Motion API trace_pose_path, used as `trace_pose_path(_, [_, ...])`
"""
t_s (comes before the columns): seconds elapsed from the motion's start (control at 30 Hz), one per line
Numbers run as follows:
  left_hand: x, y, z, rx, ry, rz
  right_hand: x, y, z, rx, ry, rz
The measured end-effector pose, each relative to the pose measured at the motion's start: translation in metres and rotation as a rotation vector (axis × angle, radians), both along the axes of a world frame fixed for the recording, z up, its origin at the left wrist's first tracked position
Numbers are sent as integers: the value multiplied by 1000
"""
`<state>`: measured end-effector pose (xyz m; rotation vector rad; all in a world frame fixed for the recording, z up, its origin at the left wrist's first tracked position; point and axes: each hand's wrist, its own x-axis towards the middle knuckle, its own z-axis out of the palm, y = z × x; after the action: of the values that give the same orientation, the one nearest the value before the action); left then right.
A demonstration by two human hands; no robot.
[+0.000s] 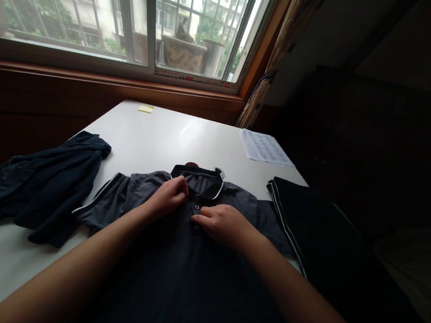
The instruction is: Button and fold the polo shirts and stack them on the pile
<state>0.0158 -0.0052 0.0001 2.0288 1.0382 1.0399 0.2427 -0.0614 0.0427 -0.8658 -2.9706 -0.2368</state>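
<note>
White table point(163, 135), standing below a barred window point(149, 67); curtain point(274, 59) hangs at its right; room dark to the right. On the table: yellow note point(146, 109), far edge; papers point(266, 147), far right; navy garment point(45, 185), left; black garment point(328, 243), right; shirt point(190, 276), centre, lying front up, collar point(198, 171) toward the window. Beyond the glass: patterned pot point(181, 55), holding a dark clump point(184, 30); plain pot point(212, 56) beside it, contents unclear. Left hand point(170, 195): curled at the collar, fingertips hidden, grip cannot be told. Right hand point(226, 223): pinching the placket point(197, 203) beside the buttons.
</note>
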Motion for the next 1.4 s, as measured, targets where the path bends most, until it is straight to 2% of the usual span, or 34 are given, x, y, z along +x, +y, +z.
trace_pose_path(0.1, [-2,-1,4,49,31,-86,3,1,-1,31,4,1])
trace_pose_path(0.27, [-3,-7,6,121,110,-334,9,1,-9,66,44,-19])
trace_pose_path(0.53, [0,-15,11,271,236,-443,14,-1,-22,103,154,-11])
trace_pose_path(0.87, [-3,-9,6,496,341,-487,16,1,-32,67,285,-26])
trace_pose_path(1.13, [0,-20,20,782,528,-473,23,5,-38,-48,444,-30])
trace_pose_path(1.27, [4,-25,20,840,534,-464,23,6,-42,-62,474,-40])
trace_pose_path(1.4, [5,-26,19,834,587,-441,23,6,-43,-78,478,-52])
